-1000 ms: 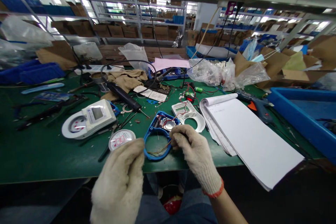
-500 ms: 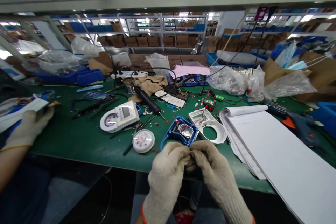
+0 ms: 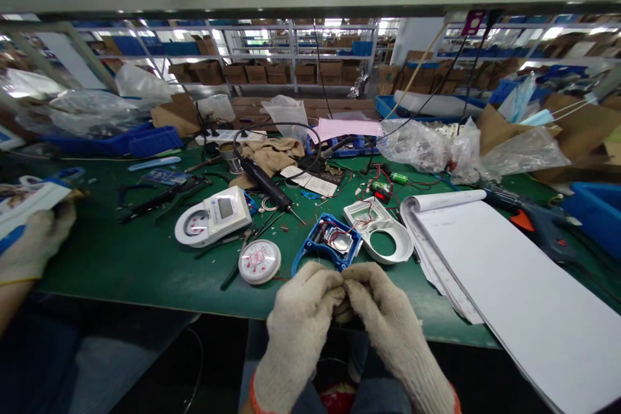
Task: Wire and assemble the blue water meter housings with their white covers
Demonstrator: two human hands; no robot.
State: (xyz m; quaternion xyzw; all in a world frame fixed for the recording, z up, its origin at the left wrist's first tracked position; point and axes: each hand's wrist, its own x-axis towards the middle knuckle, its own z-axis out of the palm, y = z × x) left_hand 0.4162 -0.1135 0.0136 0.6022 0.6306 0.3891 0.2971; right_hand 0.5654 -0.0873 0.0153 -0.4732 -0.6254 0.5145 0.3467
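My left hand (image 3: 301,323) and my right hand (image 3: 388,320), both in off-white knitted gloves, meet at the bench's front edge. Their fingertips are pinched together; whatever lies between them is hidden or too small to make out. Just beyond the fingers lies an opened blue housing (image 3: 310,247) with a round metal part and red wires inside. Wires run from it to a white housing half (image 3: 400,249) with a round hole. To the left sit a round white disc-shaped part (image 3: 259,262) and a white meter with a small display (image 3: 213,217).
An electric screwdriver or iron-like black tool (image 3: 266,184) lies behind the housings. A thick paper pad (image 3: 504,272) and a power drill (image 3: 538,226) are at right. At far left, a co-worker's gloved hand (image 3: 29,249) holds a white part.
The view has shifted slightly, so the bench things sit a little further left. My hands stay pinched together at the front edge. The co-worker's hand has moved left in the picture.
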